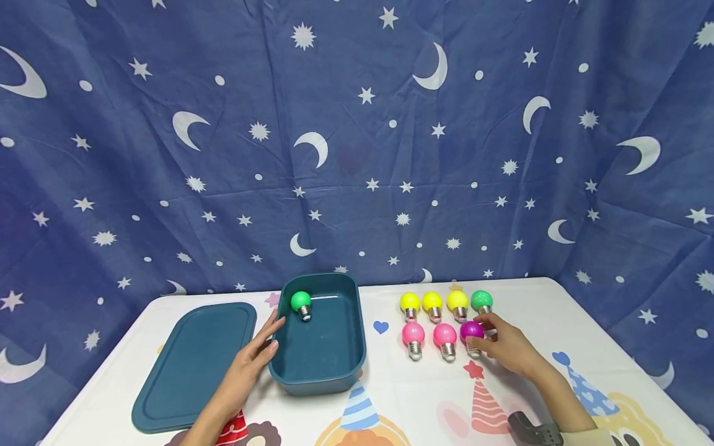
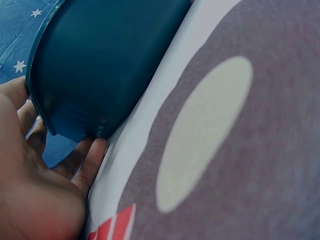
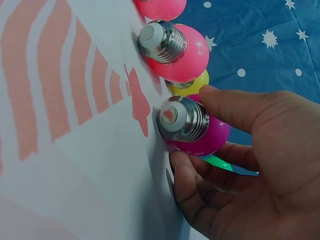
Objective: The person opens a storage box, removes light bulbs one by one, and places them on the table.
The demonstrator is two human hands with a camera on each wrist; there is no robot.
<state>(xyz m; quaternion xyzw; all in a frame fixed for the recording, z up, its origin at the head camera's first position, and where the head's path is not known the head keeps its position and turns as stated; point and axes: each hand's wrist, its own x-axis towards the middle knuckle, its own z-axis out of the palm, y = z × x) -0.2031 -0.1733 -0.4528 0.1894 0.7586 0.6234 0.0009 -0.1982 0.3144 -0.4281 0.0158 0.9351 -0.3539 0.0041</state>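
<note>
My right hand [image 1: 510, 347] holds a purple light bulb [image 3: 215, 135] at its round globe, thumb on one side and fingers on the other. The bulb's silver screw base [image 3: 185, 120] points toward me, close over the tablecloth. My left hand [image 1: 245, 368] rests against the left side of a dark teal box [image 1: 320, 389], its fingers spread along the rim and outer wall. Inside the box, near its back left corner, lies a green light bulb [image 1: 300, 302]. Next to the purple one lie two pink light bulbs [image 1: 445, 336].
Behind the pink bulbs is a row of three yellow light bulbs [image 1: 432, 303] and a textured green light bulb [image 1: 481, 300]. A flat teal lid [image 1: 195, 365] lies left of the box. A blue curtain [image 1: 357, 155] hangs behind the white patterned tablecloth [image 1: 401, 396].
</note>
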